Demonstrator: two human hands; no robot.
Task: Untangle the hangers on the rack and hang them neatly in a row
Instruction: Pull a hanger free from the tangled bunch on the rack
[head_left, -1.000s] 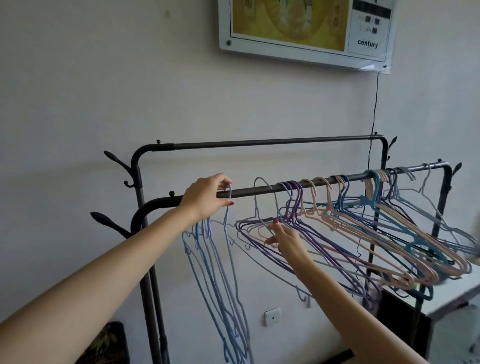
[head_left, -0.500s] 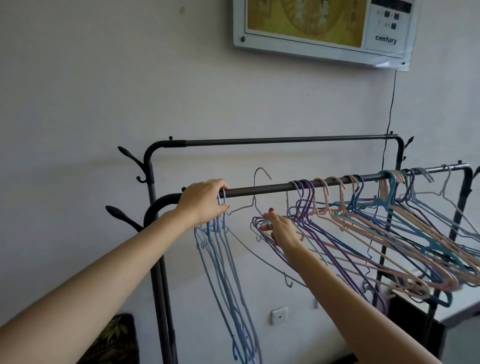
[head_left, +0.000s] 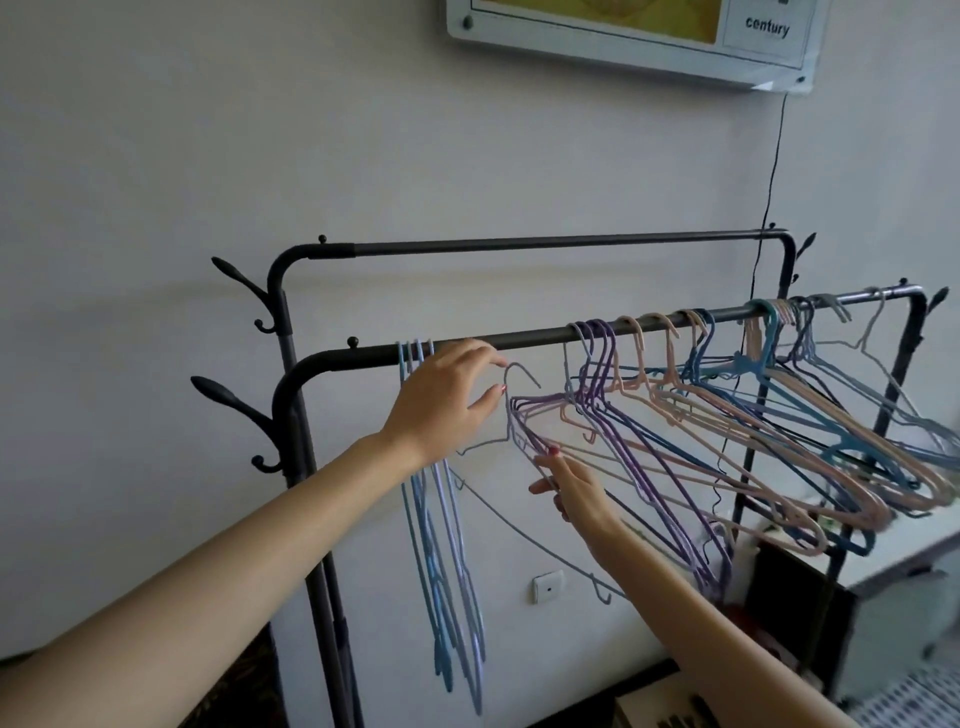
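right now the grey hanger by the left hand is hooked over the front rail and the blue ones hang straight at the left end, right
Not quite. In the head view the grey hanger is off the front rail: its hook sits in the air below the bar, by the left hand. The rest holds: the blue hangers hang straight down at the rail's left end.
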